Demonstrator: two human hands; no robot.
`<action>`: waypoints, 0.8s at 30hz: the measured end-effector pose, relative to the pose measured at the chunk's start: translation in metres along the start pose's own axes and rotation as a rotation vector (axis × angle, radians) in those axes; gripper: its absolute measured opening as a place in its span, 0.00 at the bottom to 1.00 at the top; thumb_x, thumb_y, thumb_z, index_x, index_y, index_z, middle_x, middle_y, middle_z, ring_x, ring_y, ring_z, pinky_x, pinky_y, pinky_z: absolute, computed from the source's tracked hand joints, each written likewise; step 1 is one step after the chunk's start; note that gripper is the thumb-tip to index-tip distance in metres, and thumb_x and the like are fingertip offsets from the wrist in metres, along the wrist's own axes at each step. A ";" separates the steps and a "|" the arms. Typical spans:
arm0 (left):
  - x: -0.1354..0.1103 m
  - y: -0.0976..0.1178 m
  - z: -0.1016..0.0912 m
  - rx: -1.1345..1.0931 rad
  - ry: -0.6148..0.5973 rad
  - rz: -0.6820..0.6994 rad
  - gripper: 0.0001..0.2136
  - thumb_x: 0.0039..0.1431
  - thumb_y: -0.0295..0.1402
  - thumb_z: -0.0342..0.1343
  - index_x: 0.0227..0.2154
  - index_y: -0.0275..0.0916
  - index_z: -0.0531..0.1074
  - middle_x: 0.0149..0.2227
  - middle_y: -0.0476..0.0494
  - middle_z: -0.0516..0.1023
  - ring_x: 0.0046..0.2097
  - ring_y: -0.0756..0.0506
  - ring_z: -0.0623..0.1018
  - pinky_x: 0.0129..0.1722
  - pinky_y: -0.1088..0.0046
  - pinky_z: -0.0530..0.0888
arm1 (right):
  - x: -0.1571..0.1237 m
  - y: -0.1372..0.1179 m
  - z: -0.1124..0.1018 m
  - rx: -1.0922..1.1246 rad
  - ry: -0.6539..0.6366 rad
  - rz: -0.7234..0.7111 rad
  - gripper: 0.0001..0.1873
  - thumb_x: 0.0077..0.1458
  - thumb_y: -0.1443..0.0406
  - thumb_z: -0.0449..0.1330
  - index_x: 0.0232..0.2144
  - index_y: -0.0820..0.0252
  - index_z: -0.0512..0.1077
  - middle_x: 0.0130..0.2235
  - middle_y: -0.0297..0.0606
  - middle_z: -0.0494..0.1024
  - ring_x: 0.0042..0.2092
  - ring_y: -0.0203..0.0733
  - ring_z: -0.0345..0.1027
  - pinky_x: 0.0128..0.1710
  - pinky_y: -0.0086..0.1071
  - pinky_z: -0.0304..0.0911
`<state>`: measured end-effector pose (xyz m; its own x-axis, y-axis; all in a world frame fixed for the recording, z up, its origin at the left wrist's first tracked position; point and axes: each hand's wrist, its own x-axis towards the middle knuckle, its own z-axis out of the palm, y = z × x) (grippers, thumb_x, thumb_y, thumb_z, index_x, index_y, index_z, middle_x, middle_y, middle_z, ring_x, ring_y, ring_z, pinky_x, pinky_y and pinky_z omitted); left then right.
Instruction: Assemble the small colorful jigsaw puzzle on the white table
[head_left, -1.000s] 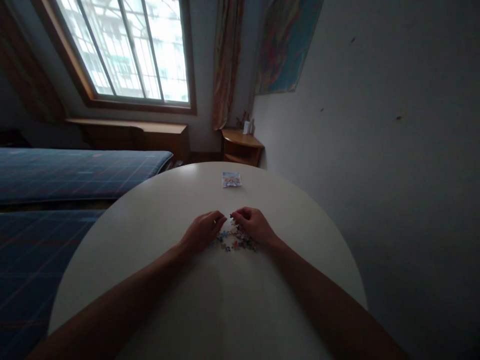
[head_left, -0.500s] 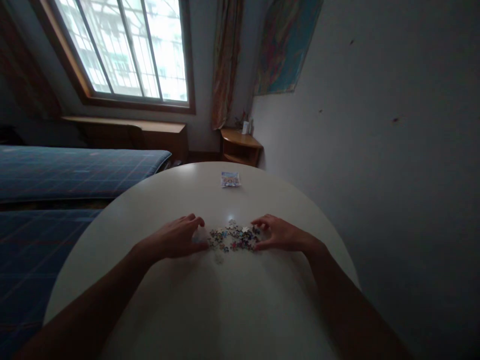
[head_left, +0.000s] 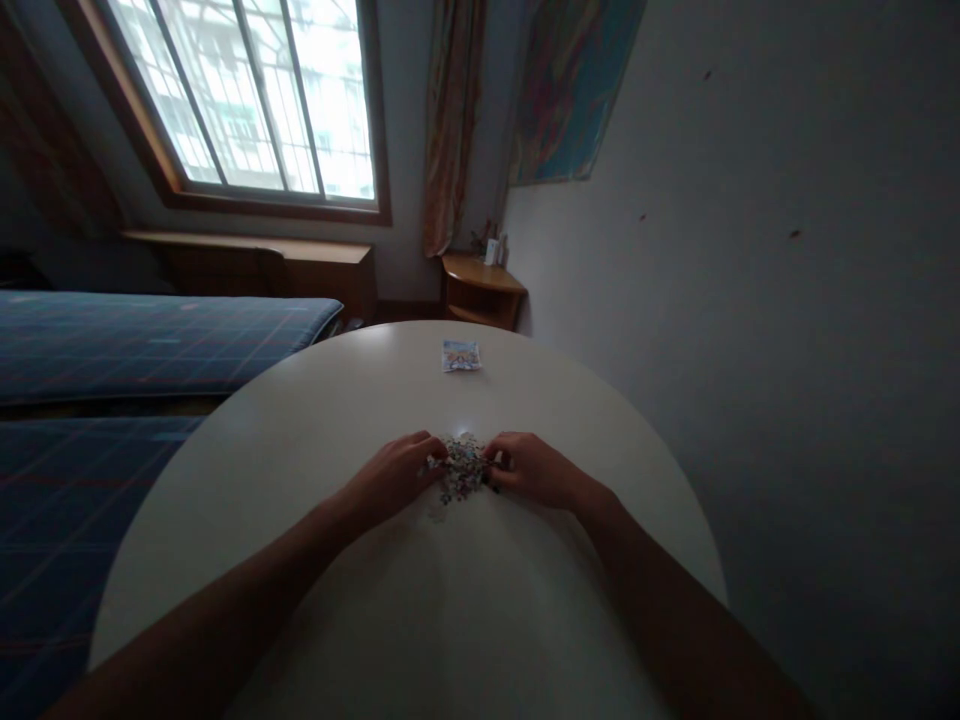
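A small heap of jigsaw puzzle pieces [head_left: 465, 472] lies on the round white table [head_left: 315, 400], mixed in colour, some with their pale side up. My left hand [head_left: 401, 468] presses in at the heap's left edge, thumb and fingers curled together on pieces there. From the right side my right hand [head_left: 536, 470] does the same, its fingertips and thumb closed at the edge pieces. Exactly which pieces each hand grips is too small to make out. Beyond the heap lies a flat picture packet [head_left: 460, 356].
A bed with a blue plaid cover [head_left: 150, 345] stands along the table's left side. The wall [head_left: 750, 350] runs close on the right. At the back are a wooden corner shelf [head_left: 484, 275], a long wooden desk [head_left: 330, 253] and a window [head_left: 247, 100].
Both hands have moved inward toward each other, and their fingers have closed. The spread of puzzle pieces has been pushed into a narrower, tighter heap. The packet stays where it was.
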<state>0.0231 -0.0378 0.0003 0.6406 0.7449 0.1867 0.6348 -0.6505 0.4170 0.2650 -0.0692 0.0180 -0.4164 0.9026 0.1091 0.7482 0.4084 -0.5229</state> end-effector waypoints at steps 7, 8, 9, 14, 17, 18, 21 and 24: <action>-0.005 0.012 0.009 0.008 0.078 0.135 0.11 0.60 0.38 0.60 0.44 0.44 0.73 0.48 0.44 0.75 0.49 0.40 0.74 0.49 0.63 0.72 | 0.001 0.003 0.001 0.091 -0.003 0.019 0.07 0.55 0.66 0.62 0.37 0.61 0.77 0.33 0.37 0.78 0.31 0.36 0.70 0.33 0.27 0.62; -0.004 0.013 0.011 0.019 0.078 0.143 0.10 0.60 0.37 0.60 0.44 0.44 0.73 0.48 0.44 0.75 0.49 0.40 0.74 0.49 0.62 0.72 | 0.001 0.002 0.000 0.076 -0.004 0.008 0.09 0.53 0.64 0.64 0.38 0.61 0.77 0.35 0.37 0.78 0.32 0.36 0.69 0.33 0.28 0.62; -0.004 0.015 0.013 0.025 0.076 0.145 0.09 0.60 0.35 0.60 0.43 0.44 0.74 0.48 0.44 0.74 0.50 0.40 0.73 0.49 0.62 0.72 | 0.001 0.001 0.000 0.056 -0.005 -0.003 0.11 0.52 0.63 0.65 0.39 0.60 0.76 0.37 0.38 0.78 0.33 0.36 0.69 0.34 0.28 0.62; -0.001 0.018 0.017 0.019 0.060 0.110 0.05 0.60 0.31 0.59 0.40 0.43 0.74 0.47 0.44 0.75 0.49 0.41 0.73 0.50 0.63 0.72 | 0.001 -0.005 0.000 -0.021 -0.006 -0.047 0.10 0.51 0.64 0.67 0.37 0.60 0.76 0.38 0.39 0.75 0.36 0.37 0.68 0.37 0.29 0.62; 0.001 0.020 0.016 0.030 0.047 0.071 0.04 0.60 0.30 0.59 0.38 0.42 0.73 0.45 0.44 0.76 0.48 0.41 0.74 0.48 0.63 0.72 | 0.002 -0.007 0.000 -0.042 0.004 -0.083 0.08 0.53 0.64 0.66 0.36 0.60 0.76 0.37 0.38 0.76 0.36 0.38 0.68 0.37 0.29 0.61; 0.001 0.021 0.015 0.028 0.048 0.058 0.04 0.60 0.29 0.59 0.38 0.41 0.73 0.44 0.45 0.77 0.48 0.41 0.74 0.48 0.63 0.72 | 0.003 -0.007 0.001 -0.045 0.005 -0.089 0.07 0.54 0.65 0.65 0.36 0.60 0.77 0.36 0.38 0.76 0.36 0.37 0.68 0.37 0.29 0.61; 0.002 0.021 0.014 0.019 0.057 0.034 0.04 0.59 0.28 0.60 0.37 0.42 0.73 0.43 0.45 0.78 0.47 0.41 0.75 0.46 0.65 0.72 | 0.004 -0.004 0.001 -0.036 0.005 -0.074 0.05 0.57 0.66 0.61 0.34 0.60 0.77 0.33 0.36 0.77 0.33 0.36 0.69 0.35 0.28 0.61; 0.003 0.016 0.012 0.004 0.075 0.013 0.03 0.60 0.28 0.58 0.37 0.42 0.72 0.41 0.46 0.78 0.45 0.43 0.76 0.44 0.67 0.72 | 0.005 0.000 0.001 -0.024 0.014 -0.056 0.08 0.60 0.64 0.59 0.34 0.60 0.77 0.32 0.36 0.78 0.32 0.36 0.69 0.35 0.29 0.62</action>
<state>0.0401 -0.0478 -0.0031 0.6146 0.7454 0.2580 0.6287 -0.6605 0.4106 0.2624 -0.0651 0.0175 -0.4510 0.8799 0.1493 0.7363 0.4614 -0.4950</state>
